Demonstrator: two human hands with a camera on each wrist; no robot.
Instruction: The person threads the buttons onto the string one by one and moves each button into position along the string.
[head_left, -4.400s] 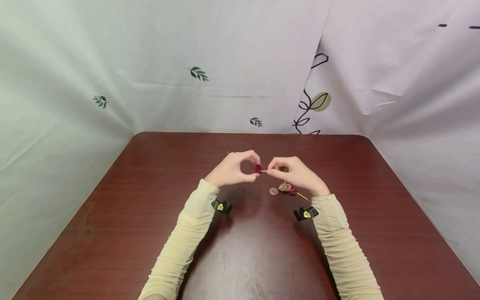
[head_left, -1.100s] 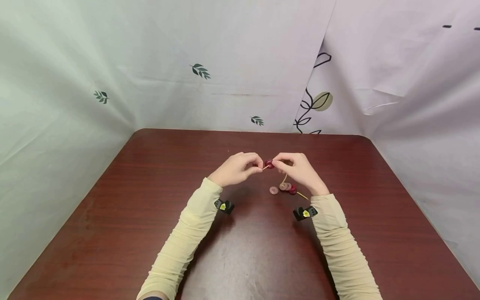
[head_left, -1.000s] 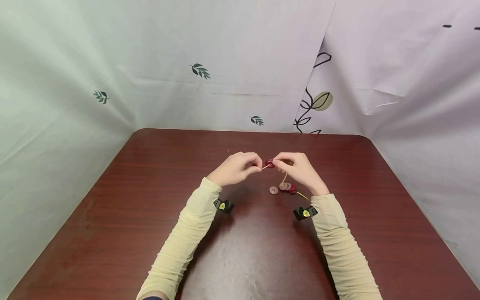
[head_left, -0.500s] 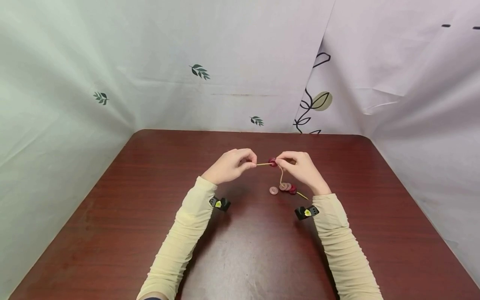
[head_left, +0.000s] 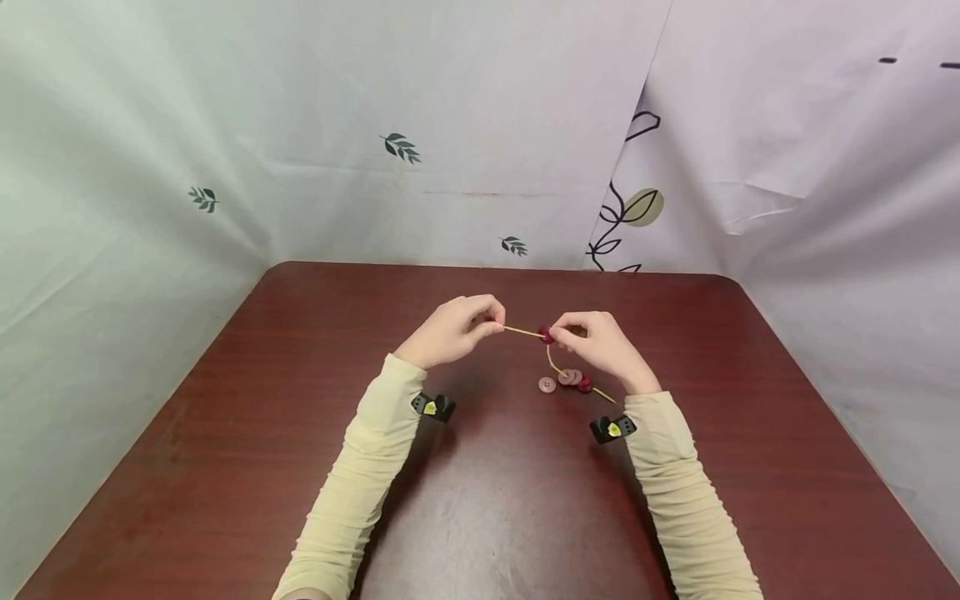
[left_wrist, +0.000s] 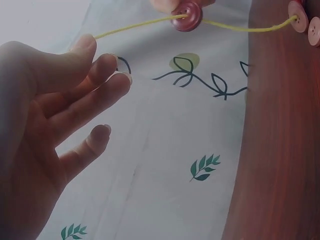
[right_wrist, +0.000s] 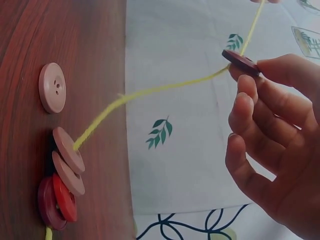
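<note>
My left hand [head_left: 455, 331] pinches one end of a yellow string [left_wrist: 135, 26] between thumb and index finger, its other fingers loosely spread. The string passes through a dark red button [left_wrist: 187, 17], which my right hand [head_left: 598, 339] holds at its edge between thumb and fingers, raised over the table. From that button the string sags down to a row of threaded buttons on the table: two pink buttons [right_wrist: 68, 150], a bright red button [right_wrist: 65, 197] and a dark red one [right_wrist: 48, 202]. A short tail of string [head_left: 604, 395] sticks out past them.
A loose pink button [head_left: 547, 385] lies on the brown table [head_left: 480, 500] just left of the strung row. White cloth with leaf prints [head_left: 480, 125] hangs behind and at both sides of the table. Each wrist wears a small black camera.
The left hand first held the dark red button; now the right holds it. Since then my left hand has drawn the string leftward, lengthening the stretch between the hands.
</note>
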